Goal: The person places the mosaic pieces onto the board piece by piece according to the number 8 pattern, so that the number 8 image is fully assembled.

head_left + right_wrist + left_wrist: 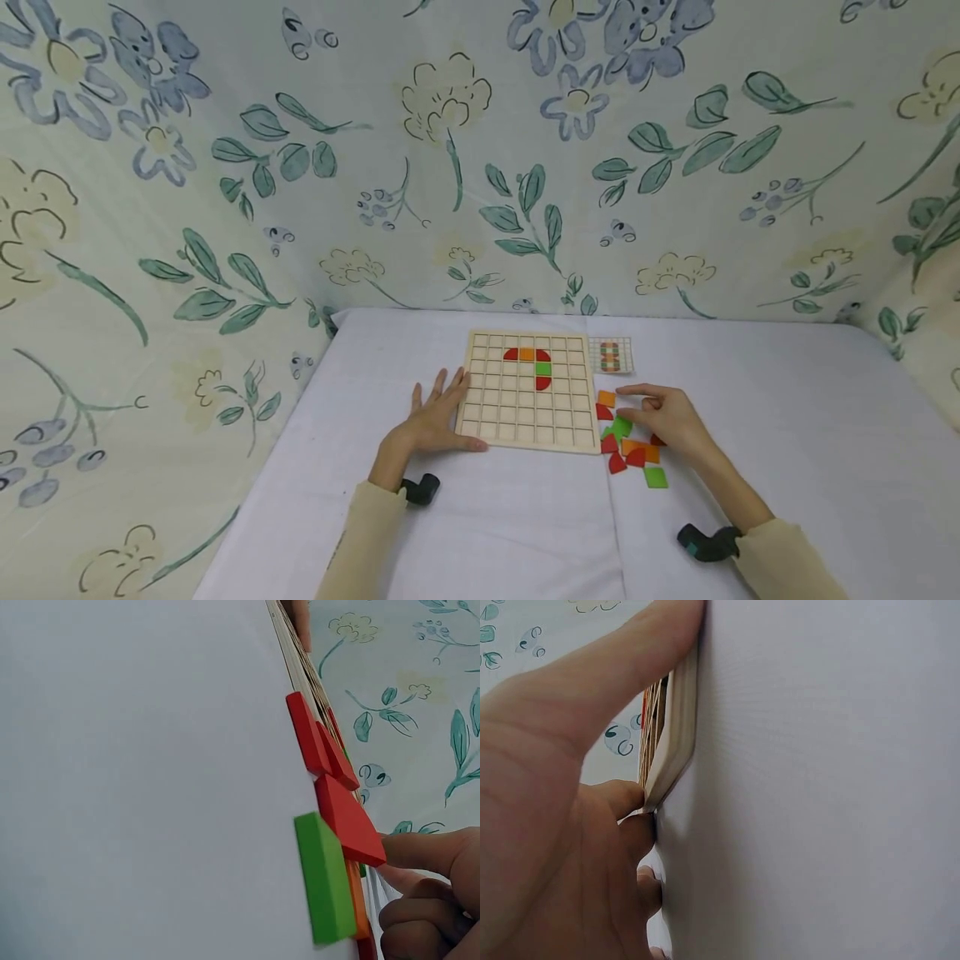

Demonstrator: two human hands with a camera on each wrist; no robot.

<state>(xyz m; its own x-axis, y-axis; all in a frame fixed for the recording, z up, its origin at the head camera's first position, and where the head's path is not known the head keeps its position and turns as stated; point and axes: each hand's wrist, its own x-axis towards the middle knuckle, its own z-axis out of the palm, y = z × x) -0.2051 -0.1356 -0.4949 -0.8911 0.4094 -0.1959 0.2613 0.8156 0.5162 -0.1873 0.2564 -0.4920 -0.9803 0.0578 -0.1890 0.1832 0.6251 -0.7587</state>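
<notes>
A wooden grid board (pixel 495 417) lies on the white table. Set in its cells are an orange square (pixel 527 354), a green square (pixel 543 368) and red quarter-round pieces (pixel 542 383), forming a hook shape. My left hand (pixel 431 423) rests spread at the board's near left corner, thumb along the front edge. To the right of the board, my right hand (pixel 667 417) hovers over loose pieces, its index finger and thumb apart near an orange square (pixel 606 398) and green pieces (pixel 622 427). The other fingers curl in. Between finger and thumb I see no piece.
A small pattern card (pixel 610 357) lies by the board's far right corner. Loose red, orange and green pieces, among them a green square (pixel 656 477), spread along the board's right side. Flowered cloth (pixel 450 233) hangs behind the table.
</notes>
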